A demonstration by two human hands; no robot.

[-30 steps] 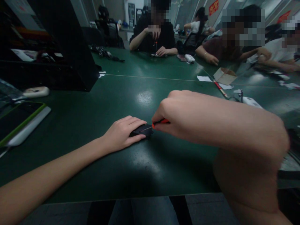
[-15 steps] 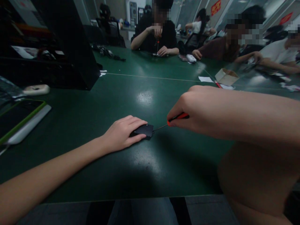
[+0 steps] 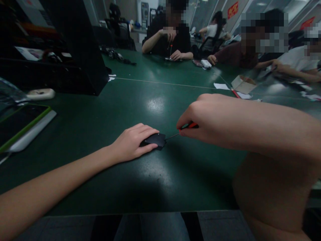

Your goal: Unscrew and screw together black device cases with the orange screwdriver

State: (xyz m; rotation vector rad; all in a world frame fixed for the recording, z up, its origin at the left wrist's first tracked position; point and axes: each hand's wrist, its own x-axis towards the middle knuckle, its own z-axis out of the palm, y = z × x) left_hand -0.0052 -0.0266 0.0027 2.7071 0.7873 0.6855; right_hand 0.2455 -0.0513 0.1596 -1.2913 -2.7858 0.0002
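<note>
On the green tabletop (image 3: pixel 100 187), my left hand (image 3: pixel 134 142) grips a small flat black box-like device (image 3: pixel 158 140) from its left side, thumb on the near edge and fingers over the far one. My fingers hide its left part. My right hand (image 3: pixel 198 115) is closed around the red and black handle of a screwdriver (image 3: pixel 190 126). Its thin metal shaft slants down to the left, and the tip is at the device's right end. Whether the tip is inside an opening there cannot be made out.
At the left lie a green-edged phone (image 3: pixel 25 124) on a white block and a pale oval object (image 3: pixel 41 94), beside a black shelf (image 3: pixel 75 43). Across the table a co-worker (image 3: pixel 168 36) handles a screwdriver. A small open carton (image 3: pixel 243 84) stands at the right.
My right hand and the screwdriver have shifted slightly left, closer to the device. My left hand keeps the same grip on it. The whole view has moved a little.
</note>
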